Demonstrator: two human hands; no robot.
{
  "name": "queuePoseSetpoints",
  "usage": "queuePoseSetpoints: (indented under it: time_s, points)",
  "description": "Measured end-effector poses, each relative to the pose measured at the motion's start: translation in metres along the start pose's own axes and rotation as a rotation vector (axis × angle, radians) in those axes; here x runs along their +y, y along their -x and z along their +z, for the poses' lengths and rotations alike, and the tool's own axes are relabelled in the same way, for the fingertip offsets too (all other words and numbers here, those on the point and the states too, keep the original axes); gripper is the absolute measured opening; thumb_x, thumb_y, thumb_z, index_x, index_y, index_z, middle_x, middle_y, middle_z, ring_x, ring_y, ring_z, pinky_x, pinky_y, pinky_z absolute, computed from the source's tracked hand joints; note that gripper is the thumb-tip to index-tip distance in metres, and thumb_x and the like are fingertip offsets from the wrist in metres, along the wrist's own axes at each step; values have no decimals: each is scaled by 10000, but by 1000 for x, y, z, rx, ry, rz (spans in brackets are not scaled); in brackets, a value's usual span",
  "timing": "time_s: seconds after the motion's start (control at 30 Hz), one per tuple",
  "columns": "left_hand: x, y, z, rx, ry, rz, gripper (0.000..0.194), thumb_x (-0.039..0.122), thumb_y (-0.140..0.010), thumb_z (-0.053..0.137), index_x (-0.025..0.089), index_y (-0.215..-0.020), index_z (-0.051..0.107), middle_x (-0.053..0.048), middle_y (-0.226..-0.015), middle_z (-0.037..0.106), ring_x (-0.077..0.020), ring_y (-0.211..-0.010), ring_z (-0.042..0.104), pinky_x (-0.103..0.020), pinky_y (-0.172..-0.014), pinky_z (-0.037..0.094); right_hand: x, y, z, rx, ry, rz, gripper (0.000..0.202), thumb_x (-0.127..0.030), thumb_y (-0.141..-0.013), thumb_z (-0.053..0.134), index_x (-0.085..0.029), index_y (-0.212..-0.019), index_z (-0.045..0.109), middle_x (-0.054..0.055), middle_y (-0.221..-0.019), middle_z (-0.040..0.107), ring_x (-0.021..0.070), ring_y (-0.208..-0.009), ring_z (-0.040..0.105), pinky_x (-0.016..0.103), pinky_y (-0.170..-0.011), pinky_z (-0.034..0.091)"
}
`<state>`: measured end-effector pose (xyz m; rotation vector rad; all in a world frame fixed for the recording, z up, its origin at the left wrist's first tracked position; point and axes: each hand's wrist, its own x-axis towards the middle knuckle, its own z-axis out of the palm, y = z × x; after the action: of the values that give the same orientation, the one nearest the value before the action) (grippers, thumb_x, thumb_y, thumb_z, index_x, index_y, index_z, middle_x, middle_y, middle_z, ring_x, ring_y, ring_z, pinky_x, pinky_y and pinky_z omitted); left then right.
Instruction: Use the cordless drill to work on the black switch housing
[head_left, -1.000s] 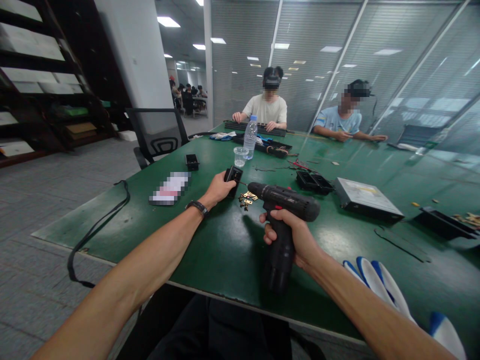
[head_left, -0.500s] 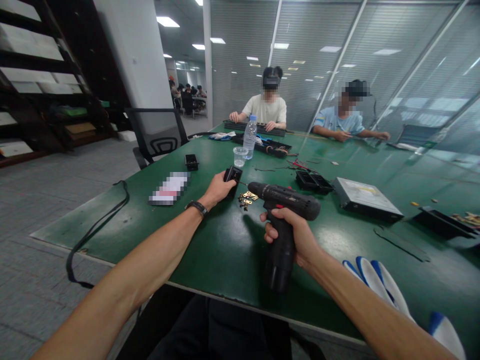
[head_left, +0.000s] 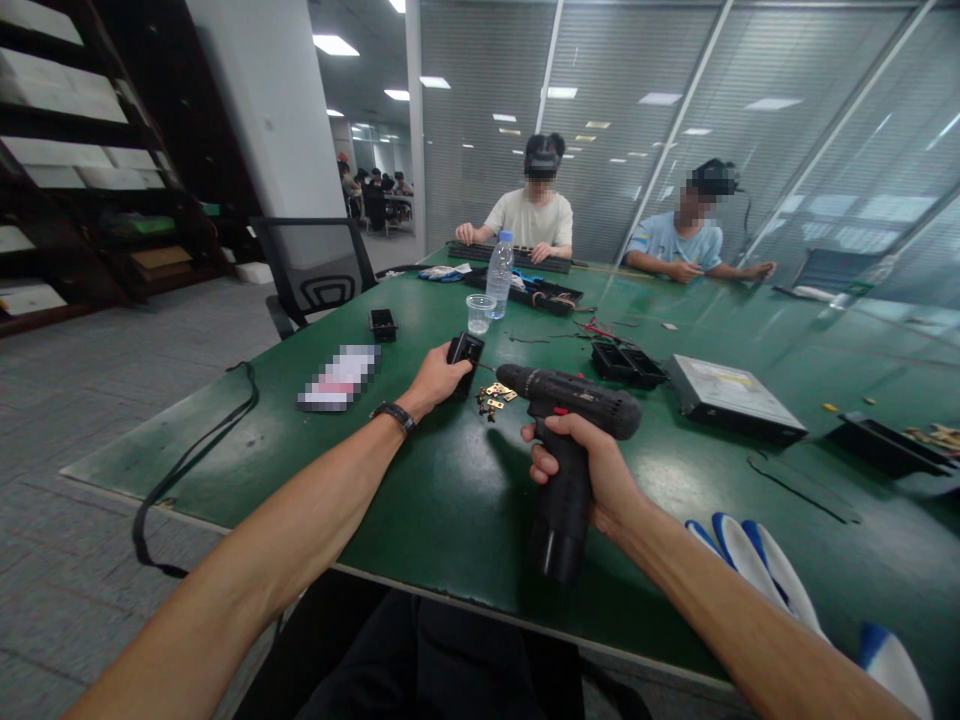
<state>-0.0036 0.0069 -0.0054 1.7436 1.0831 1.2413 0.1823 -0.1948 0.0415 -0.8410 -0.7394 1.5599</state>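
My left hand [head_left: 439,380] grips a small black box-like part [head_left: 466,350] and holds it tilted above the green table [head_left: 420,510]. A black cordless drill [head_left: 577,400] is in my right hand [head_left: 581,465], its handle upright and its chuck pointing left. The thin bit reaches to the black part; whether its tip touches a screw is too small to tell. Just below the bit lies a small pile of brass-coloured plates and dark screws [head_left: 495,398].
Around them stand a plastic cup [head_left: 480,313], a bottle [head_left: 500,275], black trays [head_left: 626,363], a metal drive [head_left: 735,395], a phone [head_left: 339,378] and a small black box [head_left: 382,324]. Blue-white gloves [head_left: 765,565] lie at right. Two people sit across the table.
My hands, the drill and the black part have stayed almost still. At the far right, the person in blue has shifted the head and a hand slightly.
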Motion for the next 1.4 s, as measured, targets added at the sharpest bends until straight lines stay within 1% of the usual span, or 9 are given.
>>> queuePoseSetpoints:
  time_s: [0.1,0.27,0.53,0.67,0.83,0.93,1.07,1.2,1.4]
  points:
    - [-1,0,0,3,-12,11,300,302,-736,628,117,-967,680,-41,-859,692,-182,-755,610,-265,-675,466,0,1,2,5,19,0,158,-249,-813,634,-117,-745,688,44,-661,615,107,-463,461,268,-476,475]
    - [-2,-1,0,-4,-9,28,294,294,-740,624,115,-967,677,-36,-837,679,-178,-743,599,-261,-665,458,-1,2,3,8,-2,-19,128,-230,-807,633,-121,-762,683,51,-750,649,92,-465,455,257,-466,471]
    - [-2,-1,0,-8,10,7,311,305,-733,632,118,-978,675,-40,-849,687,-180,-739,605,-260,-655,466,1,2,2,5,34,-8,155,-253,-811,636,-122,-746,687,40,-667,619,107,-466,461,268,-478,477]
    - [0,0,0,-10,23,-18,300,308,-729,638,121,-962,667,-46,-852,688,-184,-735,609,-257,-630,462,-1,2,4,20,11,-14,131,-231,-801,633,-124,-745,683,47,-707,643,99,-460,458,259,-467,466]
    - [2,2,0,-3,16,-3,295,303,-725,637,120,-953,674,-40,-844,686,-173,-720,593,-254,-635,457,2,2,0,-12,90,24,192,-278,-841,618,-125,-763,704,27,-550,574,133,-465,491,268,-489,464]
    - [2,1,0,-8,22,-3,309,304,-727,635,118,-970,675,-45,-854,690,-176,-728,598,-253,-631,454,3,1,-1,-17,76,20,184,-279,-837,624,-126,-772,702,43,-603,614,125,-469,480,272,-491,465]
    - [1,0,0,-15,20,-7,309,304,-730,636,120,-976,675,-47,-860,691,-184,-745,610,-257,-634,459,1,1,1,22,8,3,118,-250,-798,645,-141,-761,672,43,-661,638,114,-460,462,271,-473,463]
    - [0,0,0,-6,10,1,296,302,-729,635,121,-960,675,-41,-850,686,-183,-752,607,-257,-647,458,2,1,1,3,36,4,130,-267,-802,656,-141,-784,683,55,-699,661,115,-465,466,280,-480,466]
    - [2,1,0,-9,19,-1,300,300,-725,632,117,-960,672,-37,-850,684,-177,-744,600,-257,-654,456,-1,1,0,10,9,19,134,-272,-784,659,-145,-743,670,27,-621,606,110,-463,446,260,-475,454]
